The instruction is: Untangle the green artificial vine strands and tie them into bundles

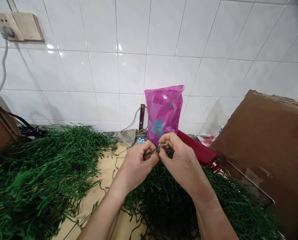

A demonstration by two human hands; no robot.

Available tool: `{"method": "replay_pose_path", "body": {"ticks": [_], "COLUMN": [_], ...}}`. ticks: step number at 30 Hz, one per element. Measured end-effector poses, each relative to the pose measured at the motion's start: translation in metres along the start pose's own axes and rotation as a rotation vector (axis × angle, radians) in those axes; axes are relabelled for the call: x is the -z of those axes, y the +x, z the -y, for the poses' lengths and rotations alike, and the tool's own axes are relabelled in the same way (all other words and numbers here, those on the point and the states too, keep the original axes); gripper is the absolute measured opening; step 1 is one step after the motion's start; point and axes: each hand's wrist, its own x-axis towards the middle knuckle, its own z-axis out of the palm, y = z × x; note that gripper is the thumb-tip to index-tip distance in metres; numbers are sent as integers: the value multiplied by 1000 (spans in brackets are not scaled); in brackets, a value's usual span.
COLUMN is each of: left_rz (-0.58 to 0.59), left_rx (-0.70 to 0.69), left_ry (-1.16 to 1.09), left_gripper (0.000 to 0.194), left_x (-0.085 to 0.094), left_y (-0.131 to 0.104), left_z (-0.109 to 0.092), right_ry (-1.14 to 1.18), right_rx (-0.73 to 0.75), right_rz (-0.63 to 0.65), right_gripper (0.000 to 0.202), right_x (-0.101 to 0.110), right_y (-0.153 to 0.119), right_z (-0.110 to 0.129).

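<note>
My left hand (142,161) and my right hand (180,160) meet in the middle of the view, fingertips almost touching. Both are closed in a pinch on a thin green cord (152,152), which runs between them and looks knotted or looped. Its ends are partly hidden by my fingers. Under and to the right of my hands lies a heap of dark green knotted cords (164,196). A second large pile of green cords (51,166) spreads over the left side of the table.
A purple plastic bag (164,110) stands against the white tiled wall (101,66). Beside it lies a red pouch (199,150). Brown cardboard (271,150) rises at right. A pale tabletop strip (108,166) shows between the piles. A plug (6,32) sits in a wall socket.
</note>
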Motion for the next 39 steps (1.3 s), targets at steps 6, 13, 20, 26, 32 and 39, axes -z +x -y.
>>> {"method": "replay_pose_path", "body": {"ticks": [6,13,20,26,32,39], "left_rz": [80,-76,-98,-58,-16,5], "left_rx": [58,122,122,73,-58,-86], "left_ry": [-262,-470,-483,-558,-381,-385], "left_gripper": [17,26,24,18,9,10], "left_x": [1,9,7,5,8,7], "left_y": [-3,0,1,2,-1,-1], "left_z": [-8,-5,-1,-3,-4,-4], "right_ry": [-42,106,96,132,263,506], "right_rx": [-131,-209,-21,-43,-75,-151], "right_rz": [-44,-42,-161,-3,66,134], "right_gripper": [14,21,12,14,7,9], "right_x": [13,37,34,21,18,20], "right_y": [7,5,-6,-5,-1,-1], "right_z": [-41,-42,17,17,11,4]}}
